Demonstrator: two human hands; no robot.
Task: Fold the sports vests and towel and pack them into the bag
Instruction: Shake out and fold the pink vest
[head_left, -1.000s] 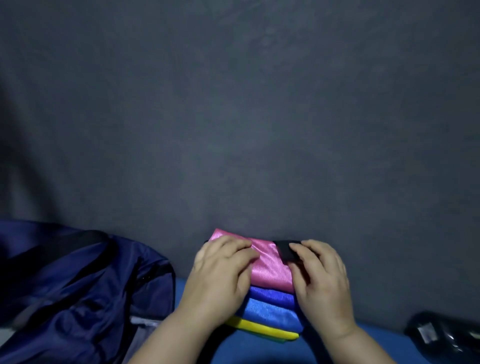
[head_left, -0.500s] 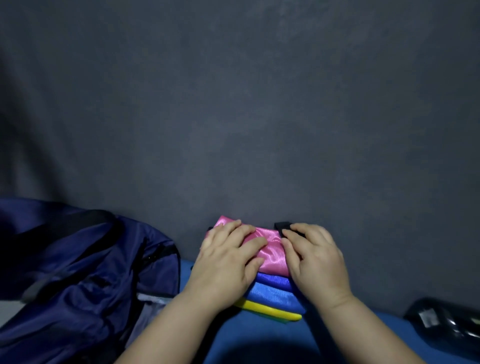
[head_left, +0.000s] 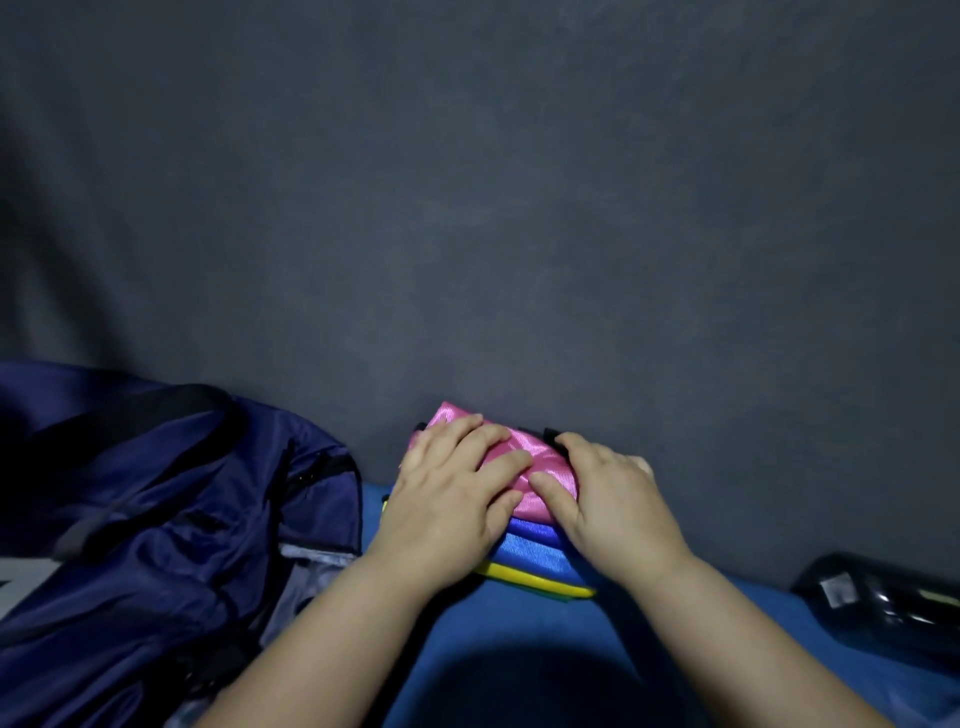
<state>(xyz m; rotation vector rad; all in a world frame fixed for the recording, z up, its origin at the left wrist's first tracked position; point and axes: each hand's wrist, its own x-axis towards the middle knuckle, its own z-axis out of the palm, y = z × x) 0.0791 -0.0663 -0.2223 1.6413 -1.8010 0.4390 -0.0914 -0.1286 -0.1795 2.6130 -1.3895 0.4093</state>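
A folded pink vest (head_left: 535, 467) tops a small stack, with a folded blue vest (head_left: 535, 553) under it and a yellow one (head_left: 535, 578) at the bottom. The stack lies on a blue surface against a dark grey cloth backdrop. My left hand (head_left: 452, 499) lies flat on the left half of the pink vest, fingers spread. My right hand (head_left: 608, 504) covers the stack's right side, its fingers curled over the pink vest's black-trimmed edge. A navy sports bag (head_left: 156, 519) lies slumped to the left, its zip open.
A dark glossy bottle (head_left: 883, 603) lies on its side at the right edge. The blue surface (head_left: 493, 634) runs along the bottom. A dark grey cloth (head_left: 467, 208) fills the whole background.
Both hands have closed in over the pink vest; the right hand moved from the black trim onto the stack's right side. The view has tilted, so everything sits higher in frame.
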